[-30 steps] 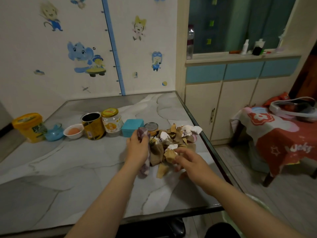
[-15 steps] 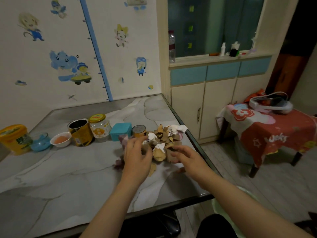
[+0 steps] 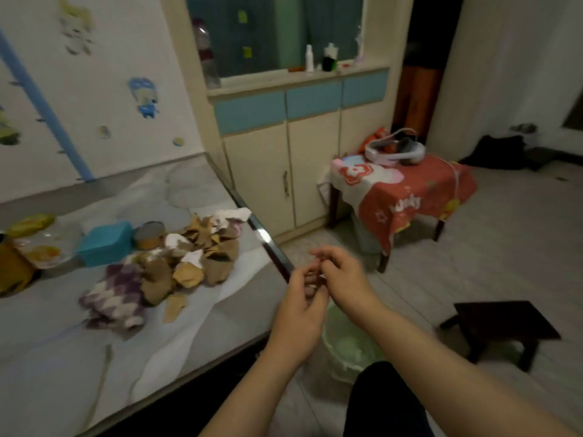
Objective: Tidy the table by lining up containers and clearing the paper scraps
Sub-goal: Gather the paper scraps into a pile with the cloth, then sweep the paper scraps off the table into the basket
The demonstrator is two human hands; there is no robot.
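A pile of brown and white paper scraps (image 3: 202, 253) lies near the right edge of the marble table (image 3: 195, 323). A purple-and-white cloth (image 3: 113, 298) lies against the pile's left side. Behind them stand a teal box (image 3: 105, 242), a small tin can (image 3: 150, 234), a blurred yellow-lidded jar (image 3: 34, 238) and a yellow can (image 3: 12, 269) at the frame's left edge. My left hand (image 3: 299, 313) and right hand (image 3: 344, 275) are off the table, fingertips together above a green-lined bin (image 3: 347, 342). Blur hides whether they pinch a scrap.
A dark low stool (image 3: 501, 326) stands on the floor to the right. A small table with a red cloth (image 3: 410, 190) carries a white headset. A cream and blue cabinet (image 3: 284, 171) is behind the table's right edge.
Both hands left the scrap pile and swung right, off the table, to above the bin. The view turned right, so the leftmost containers went out of frame.
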